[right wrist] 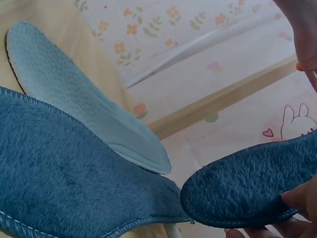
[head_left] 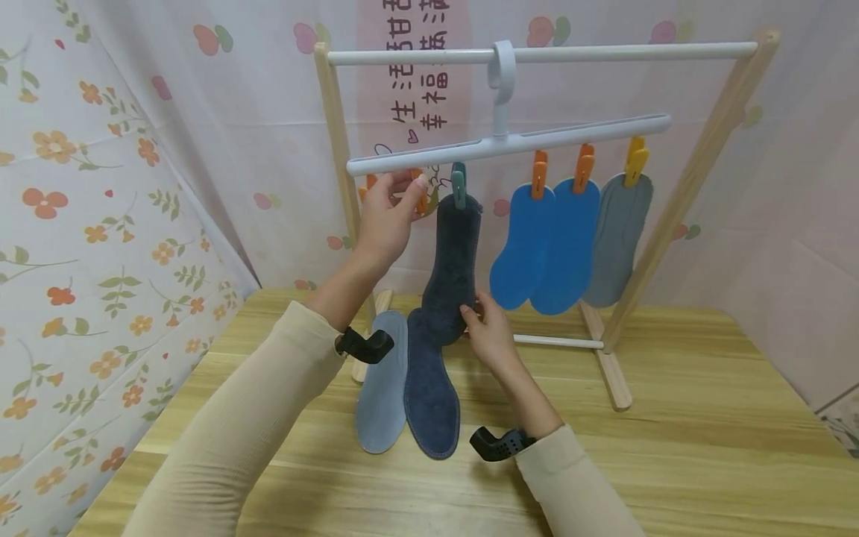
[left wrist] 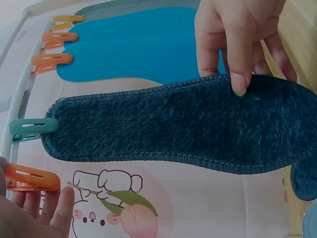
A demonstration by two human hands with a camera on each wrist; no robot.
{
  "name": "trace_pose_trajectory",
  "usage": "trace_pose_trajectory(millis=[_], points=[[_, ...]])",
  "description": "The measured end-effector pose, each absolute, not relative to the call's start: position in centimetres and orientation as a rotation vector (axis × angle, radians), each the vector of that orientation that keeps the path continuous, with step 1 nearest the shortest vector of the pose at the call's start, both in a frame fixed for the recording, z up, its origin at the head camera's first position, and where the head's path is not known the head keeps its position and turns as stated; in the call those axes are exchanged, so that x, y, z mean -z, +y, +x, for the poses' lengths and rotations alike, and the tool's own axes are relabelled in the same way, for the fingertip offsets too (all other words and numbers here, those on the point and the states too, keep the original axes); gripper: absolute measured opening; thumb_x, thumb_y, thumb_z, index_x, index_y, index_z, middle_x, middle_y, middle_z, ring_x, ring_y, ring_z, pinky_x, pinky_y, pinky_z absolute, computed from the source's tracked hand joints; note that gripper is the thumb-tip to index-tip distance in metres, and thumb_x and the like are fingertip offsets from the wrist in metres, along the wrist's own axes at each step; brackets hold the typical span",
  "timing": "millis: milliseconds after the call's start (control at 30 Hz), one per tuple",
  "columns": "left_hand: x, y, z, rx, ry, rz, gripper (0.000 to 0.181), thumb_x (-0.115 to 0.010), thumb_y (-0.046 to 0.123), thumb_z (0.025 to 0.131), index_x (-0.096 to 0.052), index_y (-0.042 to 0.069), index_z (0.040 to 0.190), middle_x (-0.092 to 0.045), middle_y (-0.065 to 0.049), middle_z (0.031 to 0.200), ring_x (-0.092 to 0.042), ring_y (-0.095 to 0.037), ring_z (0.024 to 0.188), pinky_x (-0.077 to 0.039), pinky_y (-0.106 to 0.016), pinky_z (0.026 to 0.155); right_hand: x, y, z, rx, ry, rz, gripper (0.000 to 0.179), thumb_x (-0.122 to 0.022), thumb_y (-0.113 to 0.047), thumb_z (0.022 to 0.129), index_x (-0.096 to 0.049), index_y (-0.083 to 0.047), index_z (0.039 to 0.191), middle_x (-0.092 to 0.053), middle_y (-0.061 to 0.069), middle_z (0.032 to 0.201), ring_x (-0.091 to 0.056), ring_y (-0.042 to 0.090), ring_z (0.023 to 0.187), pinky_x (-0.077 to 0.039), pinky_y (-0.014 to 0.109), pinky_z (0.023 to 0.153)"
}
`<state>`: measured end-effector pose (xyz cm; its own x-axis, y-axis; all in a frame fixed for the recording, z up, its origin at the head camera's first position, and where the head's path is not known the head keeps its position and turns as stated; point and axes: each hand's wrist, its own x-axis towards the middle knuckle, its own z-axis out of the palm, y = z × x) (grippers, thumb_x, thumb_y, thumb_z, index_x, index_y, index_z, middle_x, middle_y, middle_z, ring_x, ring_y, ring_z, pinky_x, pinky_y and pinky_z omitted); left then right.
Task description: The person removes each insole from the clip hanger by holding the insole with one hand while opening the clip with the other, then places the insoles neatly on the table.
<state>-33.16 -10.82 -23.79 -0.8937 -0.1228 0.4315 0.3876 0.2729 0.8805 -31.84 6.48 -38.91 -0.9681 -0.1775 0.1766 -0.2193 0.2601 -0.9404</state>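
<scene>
A dark blue fuzzy insole (head_left: 452,261) hangs toe-down from a teal clothespin (head_left: 459,186) on the white hanger (head_left: 429,155). My right hand (head_left: 493,332) pinches its lower edge, thumb on the fuzzy face and fingers behind, as the left wrist view shows. My left hand (head_left: 389,220) is raised beside the teal clothespin and holds an orange clothespin (left wrist: 32,177) between thumb and fingers. On the table, a second dark blue fuzzy insole (head_left: 432,410) lies next to a light grey-blue insole (head_left: 382,388).
Two blue insoles (head_left: 567,246) hang from orange clothespins at the right, beside a grey insole (head_left: 620,239) on a yellow clothespin (head_left: 635,162). The tilted hanger hooks over the rail of a wood-and-white rack (head_left: 617,52). A patterned curtain (head_left: 255,134) stands behind the wooden table (head_left: 705,447).
</scene>
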Motion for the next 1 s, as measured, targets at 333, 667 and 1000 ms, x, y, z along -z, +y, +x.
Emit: trace_pose_trajectory(millis=[333, 667, 1000], points=[[23.7, -10.4, -33.1, 1.698, -2.137, -0.212, 0.049, -0.058, 0.039, 0.102, -0.051, 0.012, 0.143, -0.060, -0.006, 0.139, -0.062, -0.016, 0.120, -0.056, -0.029, 0.102, 39.2, 6.5, -32.0, -1.788, -2.498, 0.365, 0.032, -0.048, -0.013, 0.107, -0.053, -0.006, 0.138, -0.062, 0.022, 0.134, -0.066, 0.036, 0.119, -0.059, 0.055, 0.088], [24.1, -9.6, -33.3, 1.739, -2.135, -0.266, 0.052, -0.064, 0.035, 0.099, -0.050, 0.009, 0.142, -0.059, -0.008, 0.141, -0.062, -0.019, 0.125, -0.053, -0.034, 0.107, 39.0, 6.5, -31.8, -1.797, -2.484, 0.398, 0.032, -0.047, -0.014, 0.107, -0.054, -0.005, 0.137, -0.065, 0.024, 0.129, -0.068, 0.038, 0.113, -0.061, 0.055, 0.084], [24.2, -9.2, -33.5, 1.795, -2.087, -0.308, 0.047, -0.068, 0.030, 0.097, -0.054, 0.016, 0.140, -0.062, -0.006, 0.136, -0.061, -0.016, 0.125, -0.053, -0.036, 0.107, 39.2, 6.2, -32.0, -1.773, -2.479, 0.380, 0.028, -0.049, -0.011, 0.107, -0.057, -0.003, 0.132, -0.066, 0.026, 0.126, -0.070, 0.038, 0.108, -0.061, 0.054, 0.081]])
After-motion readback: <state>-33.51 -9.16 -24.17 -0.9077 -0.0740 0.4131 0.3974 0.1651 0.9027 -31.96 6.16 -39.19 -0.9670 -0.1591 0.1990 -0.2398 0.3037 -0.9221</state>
